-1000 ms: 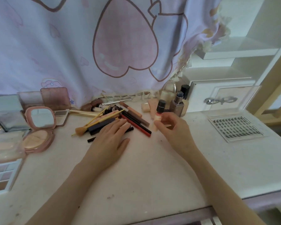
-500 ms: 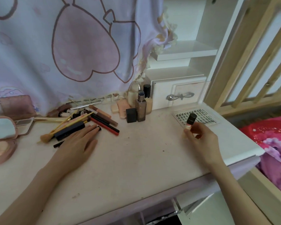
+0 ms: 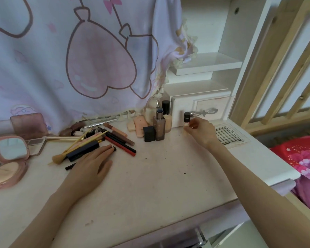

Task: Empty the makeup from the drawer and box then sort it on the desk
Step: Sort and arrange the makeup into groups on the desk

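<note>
Both forearms bare, no sleeves; hands (image 3: 89, 169) ungloved, no jewelry vis.

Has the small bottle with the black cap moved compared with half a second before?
Yes. The right hand has carried the small bottle away from the lash tray, leftward and back, to the white drawer box near the standing bottles.

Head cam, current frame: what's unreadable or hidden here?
- Small black-capped bottle: body covered by the right hand; contents unknown.
- Thin black pencil: middle hidden under the left hand.
- Pink round compact: cut off by the left edge.
- Clear lash tray: label too small to read.
</note>
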`<state>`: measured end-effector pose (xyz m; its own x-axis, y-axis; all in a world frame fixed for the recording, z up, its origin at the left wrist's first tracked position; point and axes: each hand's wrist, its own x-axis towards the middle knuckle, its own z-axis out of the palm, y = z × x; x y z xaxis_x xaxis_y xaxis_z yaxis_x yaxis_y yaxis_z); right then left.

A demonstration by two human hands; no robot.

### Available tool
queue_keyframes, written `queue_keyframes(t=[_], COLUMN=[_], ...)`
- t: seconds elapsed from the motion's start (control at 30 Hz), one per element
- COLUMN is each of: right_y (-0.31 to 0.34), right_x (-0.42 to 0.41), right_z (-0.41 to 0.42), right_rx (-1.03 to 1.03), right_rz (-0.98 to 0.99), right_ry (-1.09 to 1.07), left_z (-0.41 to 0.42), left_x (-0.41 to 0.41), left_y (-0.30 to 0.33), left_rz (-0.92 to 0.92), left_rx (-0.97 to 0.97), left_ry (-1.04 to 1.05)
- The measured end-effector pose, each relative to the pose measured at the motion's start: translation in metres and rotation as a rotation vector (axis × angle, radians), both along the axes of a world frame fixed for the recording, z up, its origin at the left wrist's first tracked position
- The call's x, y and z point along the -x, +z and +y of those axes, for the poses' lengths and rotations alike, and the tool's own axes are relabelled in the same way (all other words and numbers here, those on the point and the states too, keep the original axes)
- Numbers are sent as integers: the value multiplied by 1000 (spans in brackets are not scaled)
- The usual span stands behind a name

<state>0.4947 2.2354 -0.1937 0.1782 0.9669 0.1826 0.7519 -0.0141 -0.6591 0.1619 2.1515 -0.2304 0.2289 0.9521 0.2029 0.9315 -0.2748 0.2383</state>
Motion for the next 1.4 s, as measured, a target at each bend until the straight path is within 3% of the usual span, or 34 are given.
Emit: queue_keyframes(t=[0.53, 0.8, 0.9, 1.07, 1.23, 1.33, 1.4], right_y=[-7, -12, -18, -22, -30, -30, -31], right_x=[10, 28, 63, 122, 154, 161, 164], right_z=[2, -50, -73, -86, -81, -74, -71], right_rx=[-3, -237, -264, -86, -286, -269, -228], right_rz=[-21, -3, -95, -270, -477, -611, -654], right_ry=[-2, -28, 194, 519, 532, 540, 603], left_z=[-2, -3, -3, -6, -6, -7, -6], left_x=[-2, -3, 0, 16, 51, 70, 70], left_y=[5, 5, 4, 6, 12, 13, 8], left_rz=[-61, -118, -72, -48, -155, -190, -184], left_rx=[10, -66, -172, -260, -371, -323, -299], left_ry=[0, 13, 39, 188, 415, 556, 542])
